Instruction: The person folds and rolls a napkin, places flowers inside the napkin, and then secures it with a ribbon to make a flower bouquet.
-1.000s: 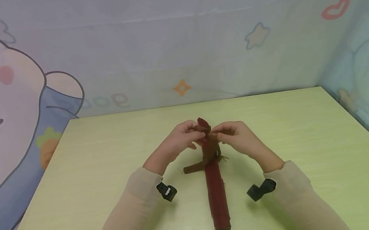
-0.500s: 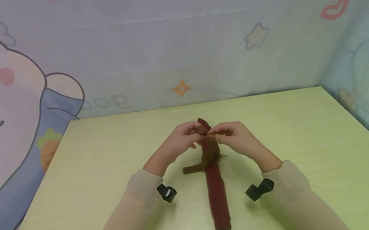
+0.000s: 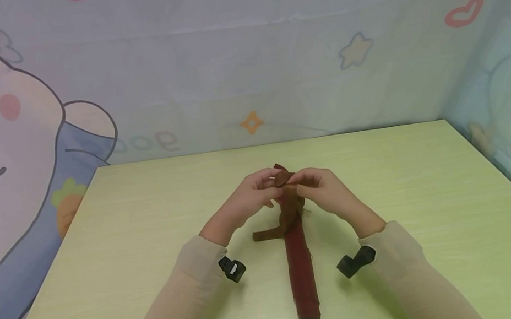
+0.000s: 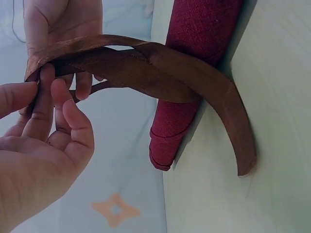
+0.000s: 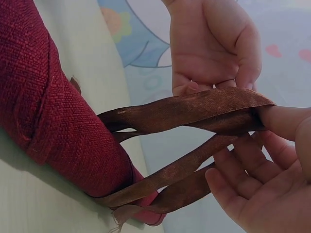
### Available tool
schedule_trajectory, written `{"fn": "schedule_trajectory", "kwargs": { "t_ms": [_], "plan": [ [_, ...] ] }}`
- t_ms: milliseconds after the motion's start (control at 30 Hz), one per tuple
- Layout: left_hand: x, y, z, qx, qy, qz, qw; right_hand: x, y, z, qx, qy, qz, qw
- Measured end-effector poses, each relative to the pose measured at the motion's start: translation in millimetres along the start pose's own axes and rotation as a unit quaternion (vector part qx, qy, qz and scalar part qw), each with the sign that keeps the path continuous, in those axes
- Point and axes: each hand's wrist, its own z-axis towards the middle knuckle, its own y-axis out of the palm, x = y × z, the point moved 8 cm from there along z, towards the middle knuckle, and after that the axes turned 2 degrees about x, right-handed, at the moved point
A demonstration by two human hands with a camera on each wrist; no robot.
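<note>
A dark red roll of woven cloth (image 3: pixel 302 275) lies lengthwise on the table, pointing away from me. Brown ribbon (image 3: pixel 289 210) passes around its far part and rises in loops, clearly seen in the right wrist view (image 5: pixel 184 109). One flat ribbon end (image 4: pixel 243 150) trails onto the table at the left. Above the roll's far end, my left hand (image 3: pixel 253 193) pinches the raised ribbon between thumb and fingers. Close against it from the right, my right hand (image 3: pixel 324 188) also grips ribbon, its thumb tucked into a loop. The fingertips partly hide the crossing. A frayed ribbon end (image 5: pixel 119 218) hangs beside the roll.
The pale yellow-green table (image 3: pixel 143 210) extends around the roll. Behind it hangs a printed cloth backdrop (image 3: pixel 201 67) with a cartoon bear on the left. A small black wrist camera (image 3: pixel 233 269) sits at the left cuff, another black camera (image 3: pixel 356 262) at the right.
My right hand has shifted slightly left, nearer my left hand, and its fingers have moved in on the ribbon. The frayed end right of the roll shows less. The roll has stayed put.
</note>
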Motion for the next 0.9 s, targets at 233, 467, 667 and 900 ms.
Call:
{"fn": "schedule_trajectory", "kwargs": {
  "t_ms": [233,467,667,900],
  "plan": [
    [0.3,-1.0,-1.5,0.002,0.017,-0.003,0.9999,4.5,0.1,1.7,0.003,0.013,0.005,1.0],
    [-2.9,-6.2,-6.2,0.018,0.007,-0.032,0.9993,6.1,1.1,2.1,0.0,0.028,0.0,1.0],
    [-5.9,-16.7,-10.5,0.047,0.005,-0.063,0.9969,7.0,-1.0,2.6,0.008,0.034,-0.011,0.999],
    [-17.2,-28.5,-13.6,0.072,-0.008,-0.099,0.9925,7.5,-4.4,3.6,0.019,0.032,-0.017,0.999]
  ]
}}
